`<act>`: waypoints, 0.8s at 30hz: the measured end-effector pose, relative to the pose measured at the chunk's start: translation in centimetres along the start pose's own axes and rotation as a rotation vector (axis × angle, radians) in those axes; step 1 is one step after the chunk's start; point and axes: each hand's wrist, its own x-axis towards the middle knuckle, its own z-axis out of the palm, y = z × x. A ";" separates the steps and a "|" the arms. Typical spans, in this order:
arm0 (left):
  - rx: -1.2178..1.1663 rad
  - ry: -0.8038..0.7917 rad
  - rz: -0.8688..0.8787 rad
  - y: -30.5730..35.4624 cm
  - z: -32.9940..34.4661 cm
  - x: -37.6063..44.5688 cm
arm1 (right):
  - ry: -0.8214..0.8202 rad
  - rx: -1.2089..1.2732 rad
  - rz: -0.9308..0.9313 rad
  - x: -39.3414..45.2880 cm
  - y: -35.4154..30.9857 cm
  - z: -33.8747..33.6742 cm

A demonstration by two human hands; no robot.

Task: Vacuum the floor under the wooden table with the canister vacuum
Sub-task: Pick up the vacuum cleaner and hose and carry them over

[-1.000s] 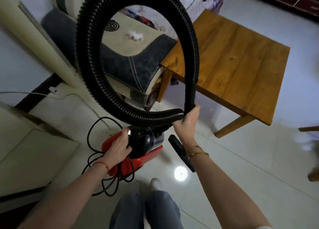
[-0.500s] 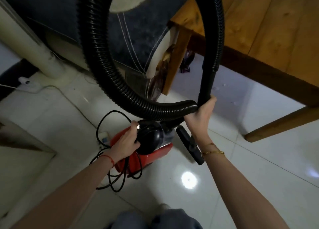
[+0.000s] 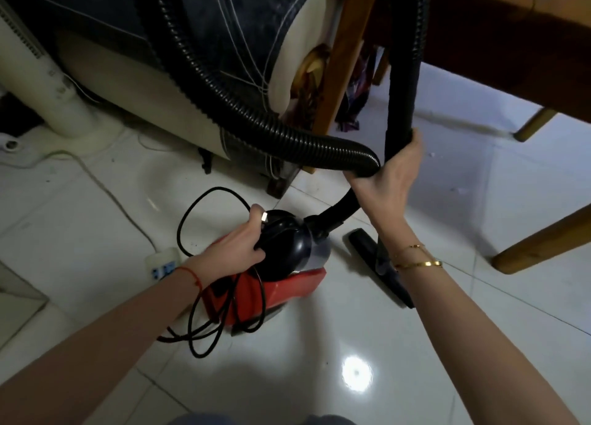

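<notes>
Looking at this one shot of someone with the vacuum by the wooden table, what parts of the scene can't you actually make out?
- Head view: the wooden table top is cut off by the upper edge.
- The hose loop runs out of the top edge.
- The nozzle middle is hidden behind the right hand and wrist.
- The canister vacuum switch, if any, is covered by the left hand.
- The power strip sockets are too small to read.

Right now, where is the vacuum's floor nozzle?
The floor nozzle lies on the white tile floor, right of the red canister, just below the right hand and short of the wooden table.
</notes>
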 end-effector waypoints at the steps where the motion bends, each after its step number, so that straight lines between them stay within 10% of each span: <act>1: 0.006 -0.002 0.003 -0.1 -0.2 0.2 | 0.001 0.012 -0.003 0.3 0.2 0.1; 24: -0.052 0.098 0.001 -0.8 0.0 1.5 | -0.114 0.038 -0.003 1.6 1.0 3.4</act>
